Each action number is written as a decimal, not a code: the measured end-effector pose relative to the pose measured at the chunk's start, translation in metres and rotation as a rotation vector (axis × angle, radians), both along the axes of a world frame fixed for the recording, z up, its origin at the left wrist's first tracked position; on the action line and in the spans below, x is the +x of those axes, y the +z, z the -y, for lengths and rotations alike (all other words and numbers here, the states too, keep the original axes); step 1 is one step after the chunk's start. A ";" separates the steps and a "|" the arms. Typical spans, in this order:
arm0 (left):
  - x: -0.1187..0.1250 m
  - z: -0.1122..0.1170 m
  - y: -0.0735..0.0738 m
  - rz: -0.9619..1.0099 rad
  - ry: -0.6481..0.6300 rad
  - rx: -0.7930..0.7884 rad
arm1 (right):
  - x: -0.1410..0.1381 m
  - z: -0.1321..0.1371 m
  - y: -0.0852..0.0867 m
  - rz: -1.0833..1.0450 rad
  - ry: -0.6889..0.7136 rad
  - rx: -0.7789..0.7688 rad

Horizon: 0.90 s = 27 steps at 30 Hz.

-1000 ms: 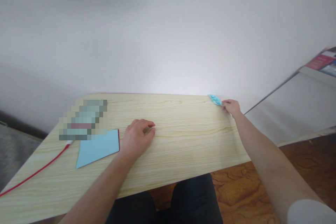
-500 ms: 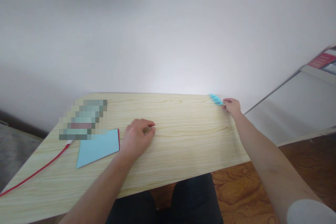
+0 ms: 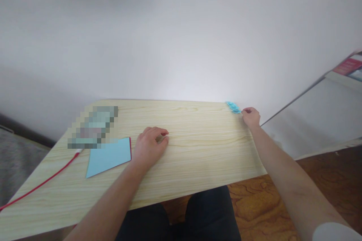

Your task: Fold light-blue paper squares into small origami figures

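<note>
At the far right corner of the table, my right hand [image 3: 251, 117] is closed in a pinch at the near end of a small light-blue piece [image 3: 233, 107]. That piece looks like folded paper with several leaf-like layers; its exact kind is too small to tell. My left hand [image 3: 151, 144] rests on the table left of the middle, fingers curved and thumb apart, holding nothing. Just left of its wrist lies a flat light-blue sheet [image 3: 109, 156] with a red edge on its right side.
The pale wood-grain table [image 3: 195, 150] meets a white wall [image 3: 181, 37]. A blurred-out flat device [image 3: 94, 126] lies at the left, with a red cable [image 3: 46, 178] running off the near left edge. Right of the table are a white panel [image 3: 313, 116] and brown wooden floor [image 3: 254, 203].
The view has shifted slightly, so the table's things sit a little further right. Both hands keep almost the same places, and the right fingertips stay at the light-blue piece's end.
</note>
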<state>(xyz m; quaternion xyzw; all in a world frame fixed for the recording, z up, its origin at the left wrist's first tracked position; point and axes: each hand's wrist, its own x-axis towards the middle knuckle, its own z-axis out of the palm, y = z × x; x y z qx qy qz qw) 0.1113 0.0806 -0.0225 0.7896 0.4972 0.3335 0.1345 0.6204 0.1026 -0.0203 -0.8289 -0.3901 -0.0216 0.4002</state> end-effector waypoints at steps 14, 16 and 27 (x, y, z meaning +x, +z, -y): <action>0.001 0.004 0.001 0.043 -0.014 0.016 | -0.140 0.026 0.013 -0.042 0.364 0.066; 0.002 0.006 0.004 0.041 -0.014 0.011 | -0.170 0.030 0.014 -0.077 0.446 0.068; -0.053 0.055 0.044 -0.171 0.063 0.073 | -0.320 0.043 0.006 -0.203 0.842 0.055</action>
